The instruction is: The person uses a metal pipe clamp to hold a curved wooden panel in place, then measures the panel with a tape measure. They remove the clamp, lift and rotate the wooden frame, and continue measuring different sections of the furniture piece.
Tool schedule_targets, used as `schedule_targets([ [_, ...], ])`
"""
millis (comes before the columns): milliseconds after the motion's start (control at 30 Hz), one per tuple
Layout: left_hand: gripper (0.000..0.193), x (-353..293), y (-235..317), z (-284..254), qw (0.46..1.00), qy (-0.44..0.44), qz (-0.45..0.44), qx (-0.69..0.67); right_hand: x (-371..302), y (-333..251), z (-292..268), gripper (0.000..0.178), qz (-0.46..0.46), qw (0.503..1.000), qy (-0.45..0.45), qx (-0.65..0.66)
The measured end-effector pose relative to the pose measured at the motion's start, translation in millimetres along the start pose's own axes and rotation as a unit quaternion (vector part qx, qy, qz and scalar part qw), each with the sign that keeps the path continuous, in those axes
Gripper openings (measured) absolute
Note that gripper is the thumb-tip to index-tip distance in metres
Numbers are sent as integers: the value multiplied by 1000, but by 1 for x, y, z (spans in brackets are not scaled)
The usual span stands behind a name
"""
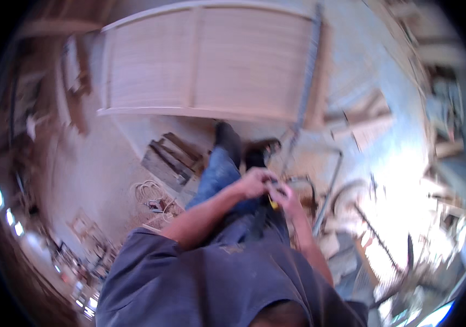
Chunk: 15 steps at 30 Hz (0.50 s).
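Though blurred, small yellow object (272, 203) between hands

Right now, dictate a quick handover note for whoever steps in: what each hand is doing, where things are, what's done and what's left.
Left hand: closed over a small yellow-tipped object, in front of the waist.
Right hand: meets the left at the same object, fingers on it. The picture is blurred, so I cannot tell what the object is.
Around: the person stands on a dusty floor, facing a large slatted wooden panel. A white coiled cord lies on the floor to the left; wood offcuts and metal bars lie to the right.
Done: the object is in hand. Nothing touches the panel.
Left: cannot tell from this view.
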<state>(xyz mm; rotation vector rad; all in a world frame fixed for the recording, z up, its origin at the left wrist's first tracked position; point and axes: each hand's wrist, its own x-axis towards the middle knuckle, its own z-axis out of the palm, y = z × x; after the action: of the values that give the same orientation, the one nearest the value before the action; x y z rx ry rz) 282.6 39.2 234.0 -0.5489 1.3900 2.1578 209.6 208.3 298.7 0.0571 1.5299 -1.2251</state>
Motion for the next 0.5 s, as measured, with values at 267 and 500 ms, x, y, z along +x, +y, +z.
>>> schedule_targets([
  [267,62,-41,47,-167,948,261,-73,-164,-54,127,-99,16,36,772,-141,-619],
  [500,75,-55,112,-507,768,590,105,-228,-48,16,-90,18,208,877,-5,-433],
])
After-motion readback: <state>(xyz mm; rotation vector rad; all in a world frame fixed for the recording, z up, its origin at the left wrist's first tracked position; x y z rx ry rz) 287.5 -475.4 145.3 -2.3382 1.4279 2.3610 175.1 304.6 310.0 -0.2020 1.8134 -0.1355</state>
